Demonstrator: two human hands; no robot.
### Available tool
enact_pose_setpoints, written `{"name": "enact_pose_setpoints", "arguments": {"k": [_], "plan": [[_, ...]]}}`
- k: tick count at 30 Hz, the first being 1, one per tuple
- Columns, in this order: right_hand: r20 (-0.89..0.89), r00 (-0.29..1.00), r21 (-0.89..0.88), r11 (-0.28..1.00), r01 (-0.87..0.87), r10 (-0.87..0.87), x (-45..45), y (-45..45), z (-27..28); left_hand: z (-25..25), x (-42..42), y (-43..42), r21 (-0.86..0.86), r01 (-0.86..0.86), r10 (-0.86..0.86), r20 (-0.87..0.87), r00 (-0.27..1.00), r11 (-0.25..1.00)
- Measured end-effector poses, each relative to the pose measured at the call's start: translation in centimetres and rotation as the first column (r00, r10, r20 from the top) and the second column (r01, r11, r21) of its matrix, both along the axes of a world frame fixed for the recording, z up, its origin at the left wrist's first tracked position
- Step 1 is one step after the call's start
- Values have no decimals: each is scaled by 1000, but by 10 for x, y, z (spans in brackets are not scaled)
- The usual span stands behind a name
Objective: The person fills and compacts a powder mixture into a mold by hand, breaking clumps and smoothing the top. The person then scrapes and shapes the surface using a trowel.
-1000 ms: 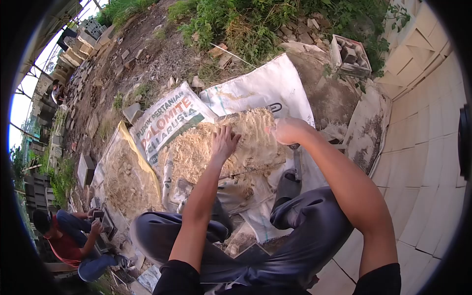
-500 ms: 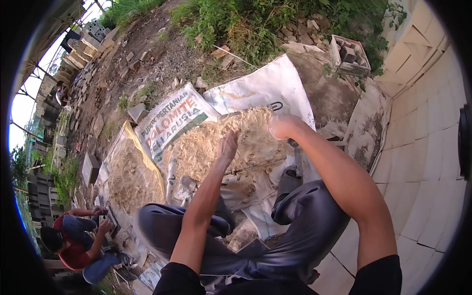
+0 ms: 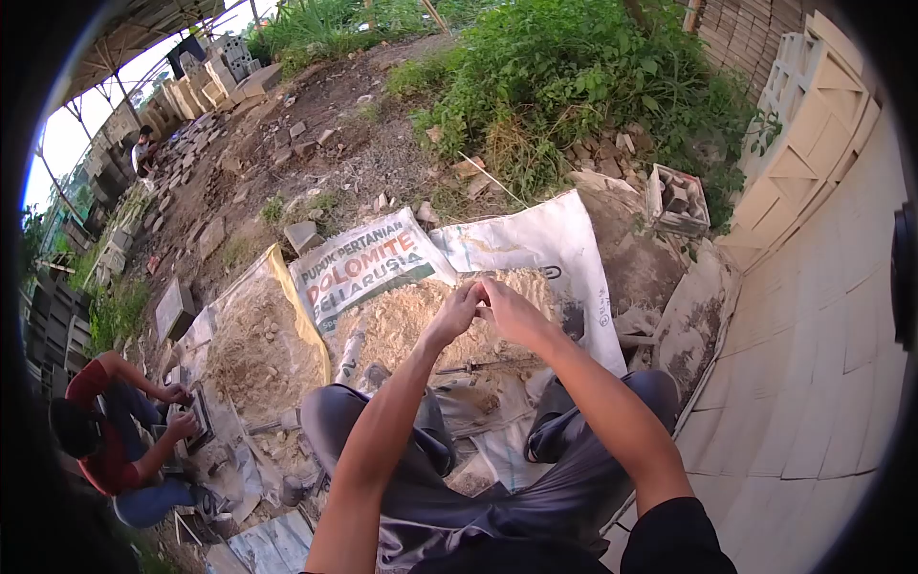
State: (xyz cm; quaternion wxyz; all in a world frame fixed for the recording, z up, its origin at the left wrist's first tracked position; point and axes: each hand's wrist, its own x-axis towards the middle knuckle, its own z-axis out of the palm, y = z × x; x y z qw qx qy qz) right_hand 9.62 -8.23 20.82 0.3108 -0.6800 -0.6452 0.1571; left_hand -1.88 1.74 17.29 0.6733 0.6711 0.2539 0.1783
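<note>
My left hand (image 3: pixel 457 313) and my right hand (image 3: pixel 511 313) meet above a heap of pale, crumbly sand-like material (image 3: pixel 402 318). Their fingertips touch and look pinched together; anything between them is hidden. Beneath the heap lie a printed white sack (image 3: pixel 368 256) and a plainer white sack (image 3: pixel 535 230). A thin dark rod (image 3: pixel 483 365) runs along the heap's near edge, in front of my feet.
Left, a yellow-edged sheet (image 3: pixel 304 311) carries another sandy heap (image 3: pixel 258 349). A co-worker in a red shirt (image 3: pixel 105 426) crouches over a small frame (image 3: pixel 199 423). A box of block pieces (image 3: pixel 679 199) stands back right; pale panels (image 3: pixel 803 335) line the right side.
My right hand has come left off the heap's right side to meet my left hand, which has moved slightly right. The camera view has tilted upward.
</note>
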Motion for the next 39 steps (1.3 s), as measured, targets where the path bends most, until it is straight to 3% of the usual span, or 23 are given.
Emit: {"name": "enact_pose_setpoints", "arguments": {"k": [2,5,7,8,9,11,12,15,16,17,19,20,23,24,25,28,29,32,34,35,36,39], "plan": [[-100,995,144,990,6,9,-15,2,10,19,-21,-3,18,-8,7,41,999,1000],[7,1000,160,987,9,-10,-30,-6,31,35,-33,-10,110,-144,147,-23,989,983],[8,999,198,980,-35,34,-36,-8,25,24,-42,-10,190,-42,56,-69,996,981],[13,998,252,965,-68,67,-37,-6,24,19,-43,-12,164,-105,117,-64,991,981],[12,997,245,967,-76,76,-41,-6,26,22,-48,-13,157,-113,124,-65,990,981],[111,992,77,995,-66,57,-50,-6,25,26,-59,-8,210,-92,141,-228,963,973],[102,993,65,995,-75,68,-55,-3,20,52,-68,-16,264,-112,183,-259,948,958],[96,992,108,990,-91,81,-65,10,4,32,-79,-1,259,-93,162,-260,952,961],[133,989,98,992,-85,71,-69,15,-1,22,-80,0,103,-150,160,-103,982,983],[175,983,92,993,-79,62,-72,20,-4,13,-82,4,98,-152,163,-109,981,983],[180,981,151,983,-106,78,-76,29,-20,13,-90,8,-46,-167,142,-334,932,985],[199,975,67,992,-109,94,-78,31,-28,1,-93,12,-150,-199,147,-299,943,969],[180,982,-129,991,-42,65,-96,37,-29,-3,-113,25,-170,-211,131,-390,911,963],[149,989,-233,972,24,11,-106,41,-31,-14,-123,33,-54,-225,185,-404,896,973],[140,990,-242,970,18,16,-116,44,-51,-23,-129,37,-60,-229,185,-414,892,972],[-7,998,-419,906,-61,64,-159,41,-159,-57,-143,49,13,-491,442,-456,772,871],[-19,992,-497,860,-116,123,-176,35,-193,-67,-147,52,12,-494,442,-466,766,870],[-78,993,-518,847,-116,89,-223,19,-253,-91,-159,55,-124,-508,413,-436,800,852],[110,994,-398,917,27,18,-247,9,-280,-82,-160,53,-69,-505,428,-439,790,860],[104,994,-398,917,24,19,-250,12,-289,-71,-159,53,-10,-495,444,-428,787,869],[126,992,-443,895,63,-7,-255,16,-294,-69,-158,54,-79,-479,417,-381,825,874],[218,976,-474,873,120,-16,-264,20,-303,-67,-157,53,-66,-471,419,-361,833,880]]}}
